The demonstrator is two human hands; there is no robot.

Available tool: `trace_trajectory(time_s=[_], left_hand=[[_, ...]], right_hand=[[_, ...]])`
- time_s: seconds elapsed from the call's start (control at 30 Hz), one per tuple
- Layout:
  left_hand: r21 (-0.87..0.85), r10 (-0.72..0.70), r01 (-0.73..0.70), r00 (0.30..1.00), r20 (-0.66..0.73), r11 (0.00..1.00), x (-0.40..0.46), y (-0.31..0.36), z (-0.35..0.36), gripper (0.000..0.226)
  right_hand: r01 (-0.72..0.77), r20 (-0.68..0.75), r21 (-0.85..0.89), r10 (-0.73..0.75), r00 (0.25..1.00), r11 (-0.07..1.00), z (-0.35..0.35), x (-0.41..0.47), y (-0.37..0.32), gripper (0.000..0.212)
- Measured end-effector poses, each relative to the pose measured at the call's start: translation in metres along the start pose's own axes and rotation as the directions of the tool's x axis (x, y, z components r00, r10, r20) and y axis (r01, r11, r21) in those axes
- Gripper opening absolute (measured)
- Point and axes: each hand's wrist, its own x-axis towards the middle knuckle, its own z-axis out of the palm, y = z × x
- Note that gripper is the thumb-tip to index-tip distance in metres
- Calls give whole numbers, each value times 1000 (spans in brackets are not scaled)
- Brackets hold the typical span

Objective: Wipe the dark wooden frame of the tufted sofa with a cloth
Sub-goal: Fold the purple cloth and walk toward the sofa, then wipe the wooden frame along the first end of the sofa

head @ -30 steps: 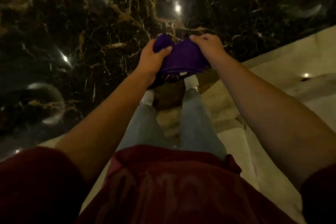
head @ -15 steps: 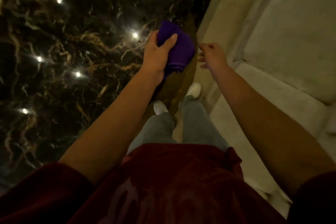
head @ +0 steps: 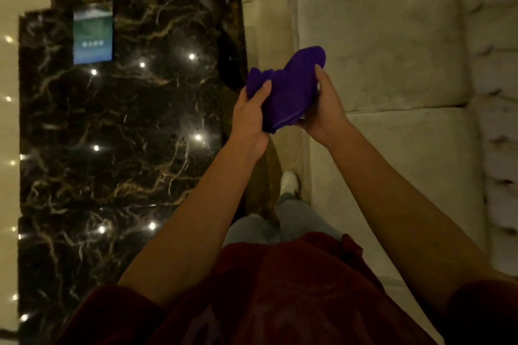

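Purple cloth (head: pixel 286 89), bunched, is held in the air by both hands over the gap between table and sofa. Left hand (head: pixel 249 117) grips its left edge, thumb pressed on top; right hand (head: pixel 322 109) cups it from the right, fingers closed under it. Cream sofa (head: pixel 392 64) lies to the right, its cushions below the cloth; black marble table (head: pixel 112 148) lies to the left.

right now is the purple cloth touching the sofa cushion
Apart. The head view shows the purple cloth held up between the left hand and right hand, above the sofa cushion.
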Motion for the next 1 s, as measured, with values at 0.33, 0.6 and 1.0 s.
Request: trace_trajectory(time_s=[0.33,0.6,1.0], left_hand=[[265,-77,39,988,135,963,34,31,74,42],[493,-140,15,966,219,870,102,61,106,42],[789,-433,-214,739,516,576,200,170,180,56]], right_hand=[[242,-133,78,-230,964,967,-9,-1,-91,43],[278,-284,98,-241,928,956,1,29,-133,50],[388,-314,-54,-385,868,920,55,80,-219,40]])
